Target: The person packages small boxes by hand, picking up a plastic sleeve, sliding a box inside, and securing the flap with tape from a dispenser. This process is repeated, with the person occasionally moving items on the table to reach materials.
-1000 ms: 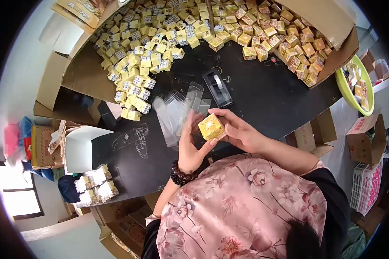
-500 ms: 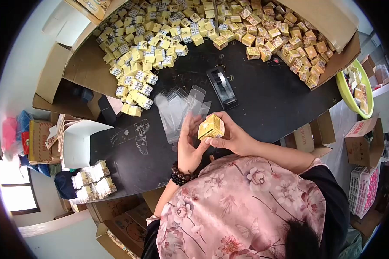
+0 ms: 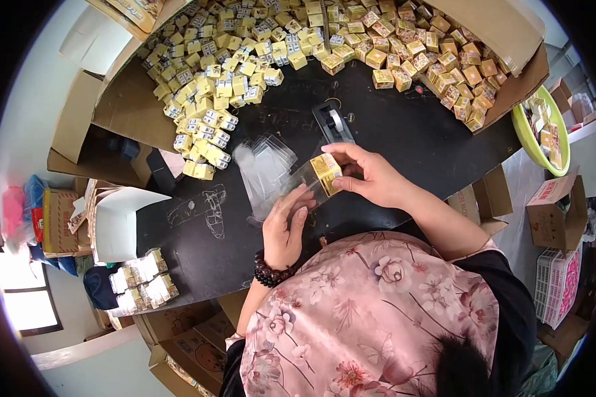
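My right hand point(image 3: 371, 178) pinches a small yellow box point(image 3: 326, 175) between thumb and fingers, just in front of the tape dispenser point(image 3: 333, 123). A clear plastic sleeve point(image 3: 306, 177) lies between the box and my left hand point(image 3: 286, 228). The fingers of that left hand are bent around the sleeve's lower end, with the thumb raised; the contact is partly blurred. Left of the sleeve, a stack of flat clear plastic pieces point(image 3: 261, 169) rests on the black table point(image 3: 245, 258).
Heaps of small yellow boxes point(image 3: 222, 86) and orange-yellow boxes point(image 3: 444, 59) line the table's far side, inside cardboard walls point(image 3: 129, 99). Wrapped bundles point(image 3: 142, 281) sit at the left edge. A green basket point(image 3: 520, 135) stands at the right.
My right hand has moved slightly right with the box, which is turned differently. My left hand has moved down and away from the box, and a clear sleeve now shows between them.
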The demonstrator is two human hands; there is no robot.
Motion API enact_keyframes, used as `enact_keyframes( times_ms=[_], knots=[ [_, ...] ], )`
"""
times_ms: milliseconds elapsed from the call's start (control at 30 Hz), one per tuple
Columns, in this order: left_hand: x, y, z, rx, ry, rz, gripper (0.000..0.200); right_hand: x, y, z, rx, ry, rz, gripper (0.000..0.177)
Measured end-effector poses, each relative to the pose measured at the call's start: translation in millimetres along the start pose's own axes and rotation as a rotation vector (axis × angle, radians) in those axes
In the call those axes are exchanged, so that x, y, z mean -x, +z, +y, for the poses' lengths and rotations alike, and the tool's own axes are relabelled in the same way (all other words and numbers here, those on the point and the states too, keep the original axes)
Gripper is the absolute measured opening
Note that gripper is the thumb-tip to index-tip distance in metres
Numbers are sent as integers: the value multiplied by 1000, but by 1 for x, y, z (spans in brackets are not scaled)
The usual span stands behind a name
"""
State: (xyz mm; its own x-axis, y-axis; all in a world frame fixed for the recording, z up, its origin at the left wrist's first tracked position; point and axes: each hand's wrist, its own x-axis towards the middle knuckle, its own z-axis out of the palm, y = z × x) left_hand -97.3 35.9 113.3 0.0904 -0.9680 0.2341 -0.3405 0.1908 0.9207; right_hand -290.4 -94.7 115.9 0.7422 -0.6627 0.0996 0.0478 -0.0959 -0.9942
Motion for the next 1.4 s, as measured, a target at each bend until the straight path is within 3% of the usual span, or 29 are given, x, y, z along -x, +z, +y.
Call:
enact_keyframes(
  times_ms=[67,200,267,300,333,400,433,467,533,567,600,633,667,700,733,800,833,867,933,1067,1133,1200,1267,1400],
  knots=[
    [0,-3,3,-44,2,-11,33,2,7,5,-134,24,134,35],
    [-2,2,2,-83,31,22,26,7,19,14,-195,54,85,41],
    [-4,6,-2,-150,79,18,24,8,35,15,-117,-70,173,39],
    [-4,9,-6,-217,130,16,22,7,35,17,207,-205,221,33],
    [7,16,-30,79,21,105,20,8,36,17,207,-205,222,33],
    [7,18,-25,147,14,79,24,10,42,16,301,-195,459,41],
    [6,19,-21,217,7,55,28,1,53,22,-209,-87,501,50],
    [7,19,-17,301,-34,-33,32,3,51,24,-207,-87,500,50],
    [7,8,4,345,-103,-273,39,7,46,21,-892,230,304,55],
    [10,-11,1,288,-233,-445,36,6,45,30,-769,87,309,50],
    [14,-33,-4,225,-365,-616,34,5,41,31,-770,85,305,50],
    [17,-48,-5,272,-583,-604,27,4,37,30,-565,-24,263,49],
    [18,-43,-7,150,-391,-353,29,3,36,28,-361,-127,218,48],
    [17,-30,-8,28,-201,-100,32,6,37,23,-395,-74,146,39],
    [4,-15,5,64,-142,11,46,7,40,21,-402,-67,135,39],
    [-3,0,2,495,-195,24,56,6,41,18,-326,33,-37,34],
    [-6,-1,-3,529,-207,-1,56,5,40,23,-328,29,-39,31],
    [-7,-5,-10,530,-206,-4,56,7,37,25,-327,29,-36,31],
    [-10,-12,-17,464,-223,-211,53,9,33,25,21,-152,8,26],
    [-17,1,-8,382,-129,-86,47,3,33,29,-306,-205,40,19],
    [-17,7,-7,429,-108,-20,48,0,20,21,-469,-67,-11,15],
    [-17,9,-8,420,-97,-9,50,-6,14,20,-434,-62,-5,17],
    [-16,10,-8,411,-88,3,52,-10,12,9,-305,121,-97,15],
    [-19,8,-3,163,-100,-28,57,-9,12,13,-194,72,-55,11]
  ],
)
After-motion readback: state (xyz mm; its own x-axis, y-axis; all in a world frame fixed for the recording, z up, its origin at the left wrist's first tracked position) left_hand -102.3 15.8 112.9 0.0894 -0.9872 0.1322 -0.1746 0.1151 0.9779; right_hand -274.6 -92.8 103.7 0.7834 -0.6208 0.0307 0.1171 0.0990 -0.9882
